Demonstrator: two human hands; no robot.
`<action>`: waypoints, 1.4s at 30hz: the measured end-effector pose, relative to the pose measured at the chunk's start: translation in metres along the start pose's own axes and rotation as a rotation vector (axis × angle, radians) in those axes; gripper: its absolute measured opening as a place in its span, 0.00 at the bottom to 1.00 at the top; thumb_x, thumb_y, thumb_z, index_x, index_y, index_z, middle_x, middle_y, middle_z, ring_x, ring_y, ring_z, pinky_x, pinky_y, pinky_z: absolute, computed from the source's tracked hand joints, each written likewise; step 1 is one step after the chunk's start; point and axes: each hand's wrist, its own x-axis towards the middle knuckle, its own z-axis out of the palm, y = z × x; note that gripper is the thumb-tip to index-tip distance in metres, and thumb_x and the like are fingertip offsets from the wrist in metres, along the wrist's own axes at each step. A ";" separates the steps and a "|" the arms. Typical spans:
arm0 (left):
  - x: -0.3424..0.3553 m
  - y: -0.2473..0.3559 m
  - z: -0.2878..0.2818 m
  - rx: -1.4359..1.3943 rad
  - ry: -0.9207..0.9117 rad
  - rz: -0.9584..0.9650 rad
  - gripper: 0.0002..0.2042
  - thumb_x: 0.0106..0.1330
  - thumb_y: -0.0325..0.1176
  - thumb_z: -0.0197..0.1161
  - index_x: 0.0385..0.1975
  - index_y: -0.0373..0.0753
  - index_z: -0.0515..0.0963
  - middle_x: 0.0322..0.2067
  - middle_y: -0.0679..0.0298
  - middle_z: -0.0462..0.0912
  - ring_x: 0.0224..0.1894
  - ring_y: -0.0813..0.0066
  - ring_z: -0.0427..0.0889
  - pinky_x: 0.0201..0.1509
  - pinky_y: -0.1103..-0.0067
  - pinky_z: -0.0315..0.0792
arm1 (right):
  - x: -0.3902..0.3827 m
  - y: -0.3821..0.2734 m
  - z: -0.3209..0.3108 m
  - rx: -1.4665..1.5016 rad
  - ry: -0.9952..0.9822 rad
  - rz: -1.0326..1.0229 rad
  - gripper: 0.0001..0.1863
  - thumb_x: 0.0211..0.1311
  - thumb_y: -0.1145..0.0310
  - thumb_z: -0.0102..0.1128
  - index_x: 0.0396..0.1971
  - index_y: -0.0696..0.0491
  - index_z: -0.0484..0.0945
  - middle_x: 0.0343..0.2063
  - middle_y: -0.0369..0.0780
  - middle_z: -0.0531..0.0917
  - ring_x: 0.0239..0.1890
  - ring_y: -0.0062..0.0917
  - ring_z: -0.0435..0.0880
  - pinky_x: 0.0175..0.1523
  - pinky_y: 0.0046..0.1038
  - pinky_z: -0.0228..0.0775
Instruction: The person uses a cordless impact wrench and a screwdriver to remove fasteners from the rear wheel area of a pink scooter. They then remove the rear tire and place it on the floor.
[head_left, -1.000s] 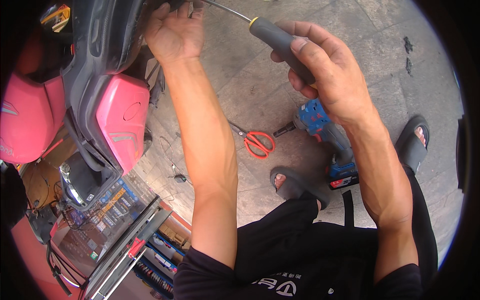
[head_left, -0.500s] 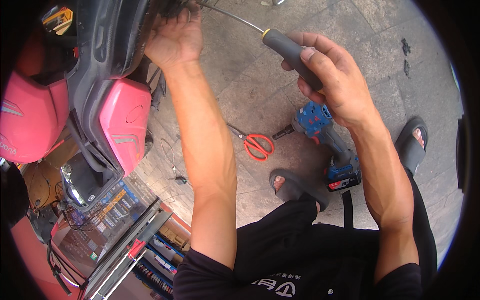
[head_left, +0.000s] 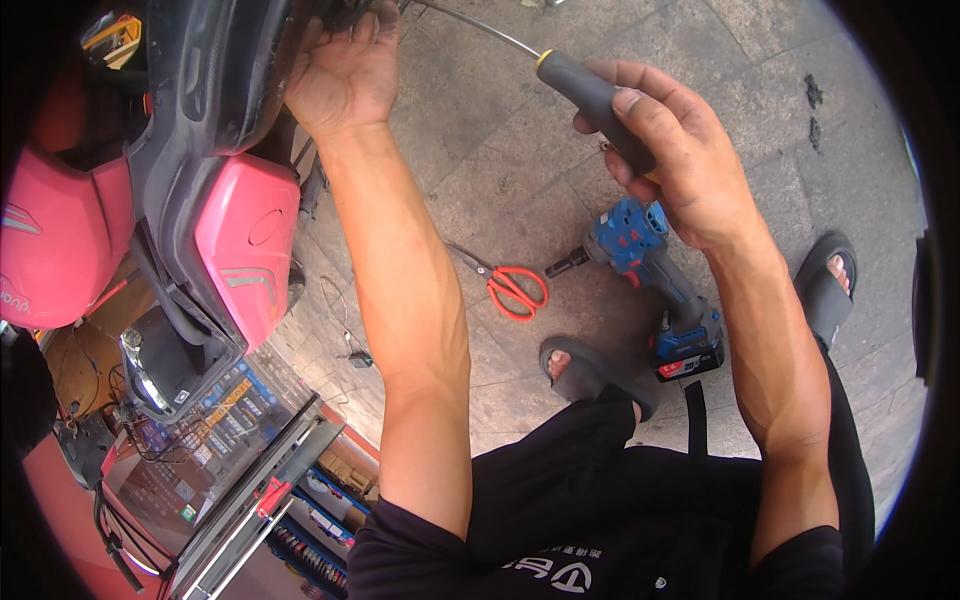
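My right hand [head_left: 690, 150] is wrapped round the black handle of a screwdriver [head_left: 590, 92]. Its long metal shaft runs up and left to the top edge, near my left fingers; the tip is out of view. My left hand [head_left: 345, 85] reaches up, palm showing and fingers curled, against the dark underside of a pink and black scooter [head_left: 245, 240]. What those fingers grip, if anything, is hidden by the scooter and the picture's edge.
Red-handled scissors [head_left: 517, 292] and a blue cordless impact wrench [head_left: 650, 270] are on the paving between my arms. A thin cable [head_left: 345, 320] lies near the scooter. A glass display case [head_left: 230, 440] stands at lower left. My sandalled feet flank the wrench.
My right hand and the screwdriver have shifted slightly right and down. The left hand has moved a little to the left, still at the scooter's underside.
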 end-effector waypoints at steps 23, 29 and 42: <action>0.011 0.007 -0.019 0.263 0.382 -0.088 0.05 0.59 0.21 0.65 0.33 0.37 0.78 0.27 0.64 0.80 0.29 0.71 0.79 0.29 0.78 0.71 | 0.023 0.033 -0.068 -0.764 0.064 -0.070 0.21 0.62 0.64 0.54 0.54 0.55 0.75 0.34 0.43 0.83 0.32 0.27 0.80 0.42 0.31 0.73; 0.020 0.006 -0.024 0.124 0.379 0.054 0.07 0.59 0.16 0.60 0.35 0.30 0.71 0.32 0.57 0.75 0.35 0.63 0.76 0.31 0.76 0.72 | 0.033 0.052 -0.103 -1.052 -0.042 -0.261 0.20 0.57 0.67 0.56 0.50 0.56 0.75 0.33 0.49 0.82 0.36 0.41 0.82 0.45 0.37 0.73; 0.008 -0.011 -0.015 0.276 0.380 0.145 0.08 0.59 0.19 0.64 0.37 0.37 0.79 0.30 0.64 0.82 0.28 0.73 0.79 0.26 0.83 0.71 | 0.036 0.052 -0.110 -1.476 0.015 -0.494 0.19 0.53 0.71 0.58 0.47 0.57 0.77 0.39 0.49 0.82 0.43 0.44 0.80 0.50 0.40 0.72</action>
